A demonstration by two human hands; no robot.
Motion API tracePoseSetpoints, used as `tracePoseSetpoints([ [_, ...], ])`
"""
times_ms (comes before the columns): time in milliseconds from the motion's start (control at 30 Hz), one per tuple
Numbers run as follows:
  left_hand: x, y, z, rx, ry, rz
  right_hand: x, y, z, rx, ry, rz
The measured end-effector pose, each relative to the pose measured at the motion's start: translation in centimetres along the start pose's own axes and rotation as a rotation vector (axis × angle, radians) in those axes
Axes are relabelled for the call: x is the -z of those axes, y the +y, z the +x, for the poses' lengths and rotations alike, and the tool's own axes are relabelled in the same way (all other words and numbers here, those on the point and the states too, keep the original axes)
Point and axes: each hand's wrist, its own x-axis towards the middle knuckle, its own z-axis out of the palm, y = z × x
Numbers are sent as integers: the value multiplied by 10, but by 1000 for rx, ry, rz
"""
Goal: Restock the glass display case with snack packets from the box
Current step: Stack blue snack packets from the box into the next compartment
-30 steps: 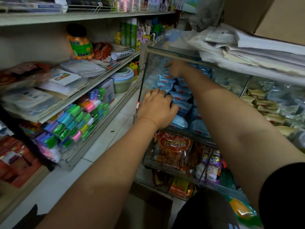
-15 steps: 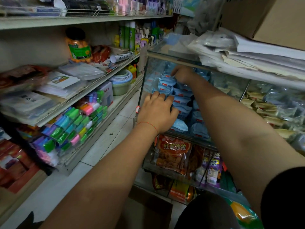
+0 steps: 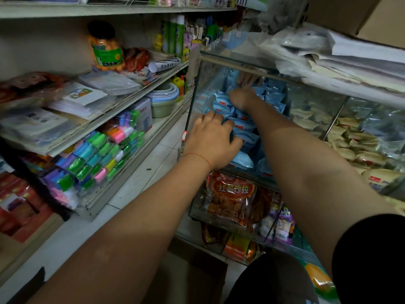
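A: Start at the fingers. What are they doing?

B: The left hand (image 3: 211, 141) lies over the near blue snack packets (image 3: 243, 132) in the top compartment of the glass display case (image 3: 315, 99). Its fingers (image 3: 228, 125) are curled down onto them, pressing or gripping; I cannot tell which. The right hand (image 3: 242, 98) is deeper in, and its fingers are hidden behind the knuckles and the wrappers, so whether they are apart, together or clamped on a packet I cannot tell.

A: Anything different from a second ago?

B: The right hand has drawn back a little from the far end of the row and now sits on the middle of the stack. The left has hardly shifted.

A: Meaning?

B: I'd judge the far packets are placed and the hands are now tidying or packing the row. The compartment looks nearly full.

A: And around it?

B: Pale packets (image 3: 350, 137) fill the next compartment, an orange bag (image 3: 232, 198) sits on the shelf below, and papers (image 3: 341, 60) lie on the case's top. A cardboard box (image 3: 188, 275) stands on the floor below, probably the supply box, its contents out of sight.
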Motion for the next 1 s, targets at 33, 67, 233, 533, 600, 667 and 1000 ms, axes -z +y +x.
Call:
tracePoseSetpoints([
  [33, -1, 0, 0, 2, 2, -1, 0, 1, 2, 21, -15, -46],
  [67, -1, 0, 0, 4, 4, -3, 1, 2, 3, 41, -54, -55],
  [233, -1, 0, 1, 12, -15, -3, 16, -3, -10, 94, 38, 153],
  [533, 2, 3, -2, 6, 26, -33, 14, -18, -48, 288, -112, -78],
  [600, 3, 5, -3, -5, 47, -32, 19, -17, -48, 274, -19, 0],
  [667, 4, 5, -4, -8, 64, -28, 24, -17, -47, 255, 154, 81],
  [1000, 13, 7, -8, -7, 113, -127, 31, -22, -83, 363, 125, 86],
])
